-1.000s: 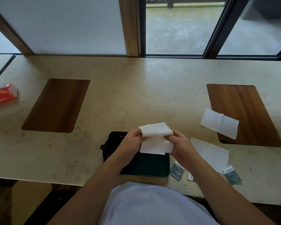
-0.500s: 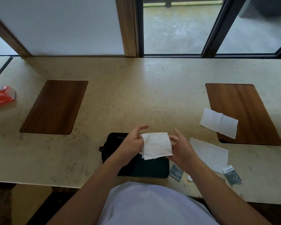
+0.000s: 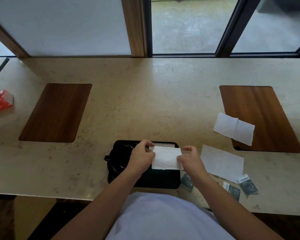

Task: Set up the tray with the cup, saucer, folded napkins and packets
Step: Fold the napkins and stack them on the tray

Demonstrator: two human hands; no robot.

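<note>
- Packets (image 3: 248, 184): dark sachets with white print, too small to read; three lie at the counter's (image 3: 145, 104) near edge, right of the tray (image 3: 145, 181)
- Folded napkin (image 3: 167, 158): white, small rectangle, creased; held over the tray's right half
- My left hand (image 3: 141, 159) pinches its left edge; my right hand (image 3: 190, 161) pinches its right edge, fingers curled
- Black cup (image 3: 119, 161) sits in the tray's left half
</note>
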